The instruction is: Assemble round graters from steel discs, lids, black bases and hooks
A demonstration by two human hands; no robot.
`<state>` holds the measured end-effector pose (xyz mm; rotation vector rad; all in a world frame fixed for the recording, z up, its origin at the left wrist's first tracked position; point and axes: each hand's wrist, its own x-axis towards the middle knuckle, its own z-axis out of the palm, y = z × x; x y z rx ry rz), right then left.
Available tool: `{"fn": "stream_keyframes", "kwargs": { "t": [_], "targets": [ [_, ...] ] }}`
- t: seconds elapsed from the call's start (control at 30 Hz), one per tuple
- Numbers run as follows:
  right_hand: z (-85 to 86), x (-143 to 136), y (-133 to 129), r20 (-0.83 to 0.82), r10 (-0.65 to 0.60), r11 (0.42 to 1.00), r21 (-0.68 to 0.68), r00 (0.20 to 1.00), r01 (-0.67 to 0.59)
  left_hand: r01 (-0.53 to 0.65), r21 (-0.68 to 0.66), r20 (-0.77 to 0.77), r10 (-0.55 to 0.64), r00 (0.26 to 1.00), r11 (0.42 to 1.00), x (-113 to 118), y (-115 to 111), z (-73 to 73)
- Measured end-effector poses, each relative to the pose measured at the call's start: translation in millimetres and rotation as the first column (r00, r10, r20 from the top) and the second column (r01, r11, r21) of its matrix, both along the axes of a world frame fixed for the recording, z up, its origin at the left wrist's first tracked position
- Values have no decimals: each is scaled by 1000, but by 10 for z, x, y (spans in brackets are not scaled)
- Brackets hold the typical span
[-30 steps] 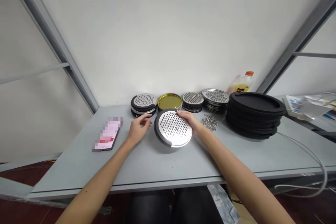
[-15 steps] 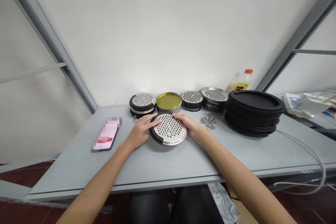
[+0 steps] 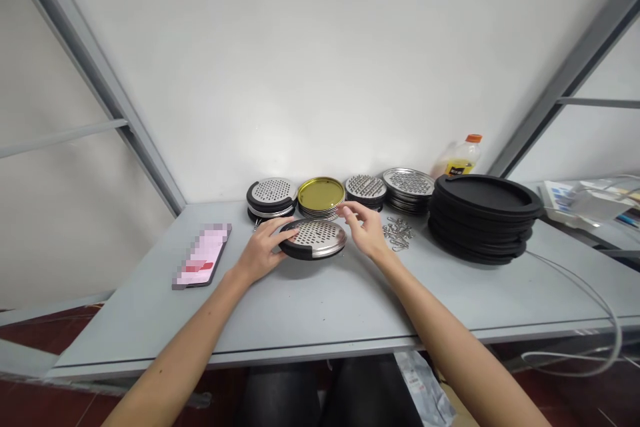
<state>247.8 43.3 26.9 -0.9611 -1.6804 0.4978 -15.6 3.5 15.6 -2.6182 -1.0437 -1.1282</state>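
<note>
My left hand (image 3: 263,247) grips the left edge of a round metal disc with rows of slots (image 3: 320,235), its thumb side under and fingers on top. A black rim covers the disc's left and front-left edge. The disc is tilted and looks held just above the table. To its right, my right hand (image 3: 366,230) is apart from it, fingers loosely spread and holding nothing. Behind the disc stands a stack of gold-coloured round lids (image 3: 321,193). A similar slotted disc with black rim (image 3: 273,191) tops the stack at the back left.
Along the wall stand a stack of spiked grater discs (image 3: 366,188) and a taller metal stack (image 3: 409,182). Small metal clips (image 3: 399,233) lie beside a big pile of black rings (image 3: 483,220). A phone (image 3: 205,257) lies left; an orange-capped bottle (image 3: 463,157) stands behind.
My right hand has let go of the disc's right edge and opened beside it. The disc has tilted flatter to my view and shifted slightly left in my left hand.
</note>
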Motion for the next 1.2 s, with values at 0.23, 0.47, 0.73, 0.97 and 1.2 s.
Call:
{"fn": "stream_keyframes", "kwargs": {
  "t": [0.23, 0.47, 0.73, 0.97, 1.2],
  "targets": [
    [-1, -25, -69, 319, 436, 885, 14, 841, -464, -20, -44, -5, 20, 1000, 999, -8, -21, -17],
    [-47, -24, -89, 410, 440, 874, 7, 799, -486, 31, -35, 54, -29, 998, 999, -33, -21, 0],
    [-119, 45, -59, 438, 492, 856, -86, 752, -510, 102, -115, 27, -99, 995, 988, 12, -119, 131],
    [-169, 83, -103, 439, 504, 859, -163, 744, -485, 83, -202, -95, -103, 990, 976, 44, -131, 125],
    [-203, 66, -93, 455, 470, 879, -165, 756, -447, 31, -268, -165, -77, 983, 963, 17, -113, 66]
  ]
}}
